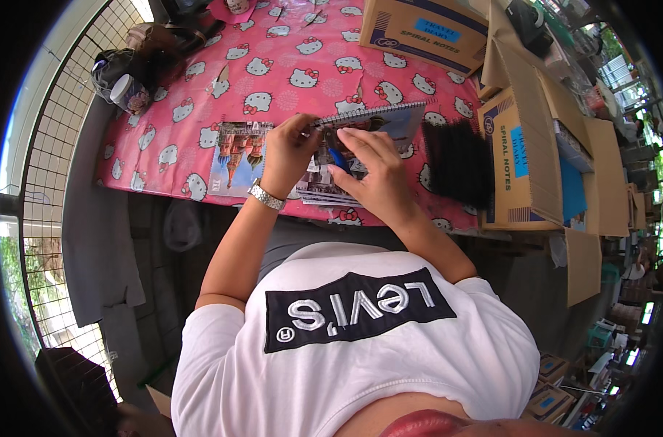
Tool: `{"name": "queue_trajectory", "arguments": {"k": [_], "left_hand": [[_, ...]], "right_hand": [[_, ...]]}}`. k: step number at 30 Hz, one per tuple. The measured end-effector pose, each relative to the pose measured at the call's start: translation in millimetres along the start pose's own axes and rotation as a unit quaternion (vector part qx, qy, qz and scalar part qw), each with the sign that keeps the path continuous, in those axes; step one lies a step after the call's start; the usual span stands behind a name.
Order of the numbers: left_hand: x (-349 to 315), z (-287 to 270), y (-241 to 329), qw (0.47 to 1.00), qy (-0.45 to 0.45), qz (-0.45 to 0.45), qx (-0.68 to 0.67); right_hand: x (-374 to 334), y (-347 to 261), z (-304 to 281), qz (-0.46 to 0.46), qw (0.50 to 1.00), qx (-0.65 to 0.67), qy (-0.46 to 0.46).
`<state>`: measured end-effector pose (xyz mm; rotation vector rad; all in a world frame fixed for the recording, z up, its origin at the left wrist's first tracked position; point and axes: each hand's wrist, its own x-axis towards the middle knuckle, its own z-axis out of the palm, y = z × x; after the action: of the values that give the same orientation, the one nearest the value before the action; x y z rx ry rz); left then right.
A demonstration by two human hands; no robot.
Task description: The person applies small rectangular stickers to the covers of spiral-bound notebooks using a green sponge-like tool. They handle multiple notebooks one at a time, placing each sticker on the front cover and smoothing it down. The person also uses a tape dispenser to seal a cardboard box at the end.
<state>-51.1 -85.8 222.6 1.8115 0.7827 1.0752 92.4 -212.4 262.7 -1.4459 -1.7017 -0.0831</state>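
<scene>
A spiral notebook with a picture cover is tilted up on the near side of the table, its wire coil along the upper edge. My left hand, with a metal-band watch on its wrist, pinches the left end of that coil. Between the thumb and fingers of my right hand sits a small blue-handled tool, mostly hidden, so its exact kind does not show. Several more notebooks lie stacked beneath. Left of my left hand, another notebook with a domed-building cover lies flat.
A pink patterned cloth covers the table. Right of the notebooks lies a black bristly heap. An open carton stands at the right edge, another carton at the back. A cup and dark bags sit far left.
</scene>
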Motion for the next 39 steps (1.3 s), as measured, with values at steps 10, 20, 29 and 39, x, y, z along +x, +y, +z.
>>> {"name": "queue_trajectory", "arguments": {"k": [10,20,29,39], "left_hand": [[-6,-4,0,0.987,0.024,0.129,0.095],[-79,-139,-121,0.916,0.272,-0.198,-0.22],[-118,-153,-185,0.88,0.329,-0.222,0.262],[-117,-155,-202,0.805,0.313,-0.147,0.483]], "right_hand": [[-15,9,7,0.338,0.812,0.467,-0.097],[-127,125,-8,0.299,0.952,-0.062,0.003],[-112,200,-22,0.252,0.915,-0.315,0.017],[-101,240,-29,0.376,0.854,-0.335,-0.13]]}}
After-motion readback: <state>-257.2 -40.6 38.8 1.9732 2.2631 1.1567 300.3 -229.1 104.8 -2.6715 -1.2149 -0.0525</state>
